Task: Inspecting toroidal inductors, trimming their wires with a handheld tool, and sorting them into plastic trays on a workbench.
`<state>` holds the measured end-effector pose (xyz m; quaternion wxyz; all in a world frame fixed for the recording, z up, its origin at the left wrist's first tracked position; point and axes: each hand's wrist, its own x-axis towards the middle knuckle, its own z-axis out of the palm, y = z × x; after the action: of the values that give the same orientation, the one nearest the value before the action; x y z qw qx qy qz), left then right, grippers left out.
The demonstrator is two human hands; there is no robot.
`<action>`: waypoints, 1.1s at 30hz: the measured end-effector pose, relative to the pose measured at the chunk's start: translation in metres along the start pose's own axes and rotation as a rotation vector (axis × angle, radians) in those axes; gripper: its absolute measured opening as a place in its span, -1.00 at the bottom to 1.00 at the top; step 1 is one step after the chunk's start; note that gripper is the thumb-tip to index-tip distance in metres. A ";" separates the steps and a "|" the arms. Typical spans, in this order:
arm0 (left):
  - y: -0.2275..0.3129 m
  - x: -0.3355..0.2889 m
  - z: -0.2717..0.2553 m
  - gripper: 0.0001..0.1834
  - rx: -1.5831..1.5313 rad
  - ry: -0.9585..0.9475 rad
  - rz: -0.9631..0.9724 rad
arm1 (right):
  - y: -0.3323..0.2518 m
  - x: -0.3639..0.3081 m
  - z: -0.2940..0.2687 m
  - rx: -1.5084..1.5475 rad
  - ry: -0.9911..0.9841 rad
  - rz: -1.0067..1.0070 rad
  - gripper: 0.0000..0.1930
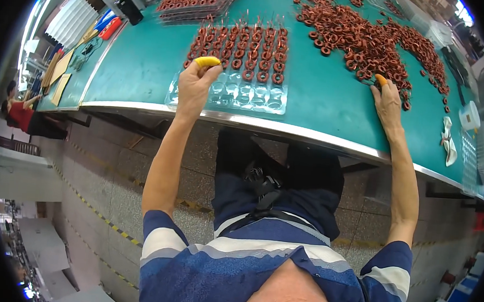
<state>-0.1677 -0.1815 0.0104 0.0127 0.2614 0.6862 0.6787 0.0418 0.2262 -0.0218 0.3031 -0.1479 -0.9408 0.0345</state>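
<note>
A clear plastic tray (251, 103) lies at the table's front edge, with rows of ring-shaped copper-wire coils (252, 55) in its far part and bare pockets along its near side. Over the tray's left side, my left hand (195, 87) is closed in a pinch, a yellow finger cover on one finger. What its fingertips hold, if anything, is too small to make out. To the right spreads a loose pile of copper coils (365, 45). My right hand (388, 104), with an orange finger cover, reaches its near edge, thumb and fingers drawn together; their grip is partly hidden.
Stacked trays of coils (198, 4) stand at the far left of the green table (322, 103). A white cloth (448, 142) and a white tub (469, 115) lie to the right. A red bin (111, 28) sits at far left. Another person (25, 114) is beyond it.
</note>
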 end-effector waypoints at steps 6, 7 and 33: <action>-0.016 0.026 -0.001 -0.81 0.508 -0.010 0.182 | -0.018 -0.008 -0.028 0.173 0.237 0.154 -0.67; -0.017 0.025 0.001 -0.81 0.533 -0.019 0.114 | -0.025 -0.012 -0.032 0.315 0.251 0.263 -0.67; 0.029 -0.072 0.162 -0.63 0.385 -0.346 0.681 | -0.189 -0.061 -0.036 1.061 0.100 0.408 -0.70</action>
<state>-0.0354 -0.0606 0.0007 -0.1461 0.5808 0.6625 0.4499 0.0614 0.0270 0.0025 0.3673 -0.1554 -0.7314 0.5531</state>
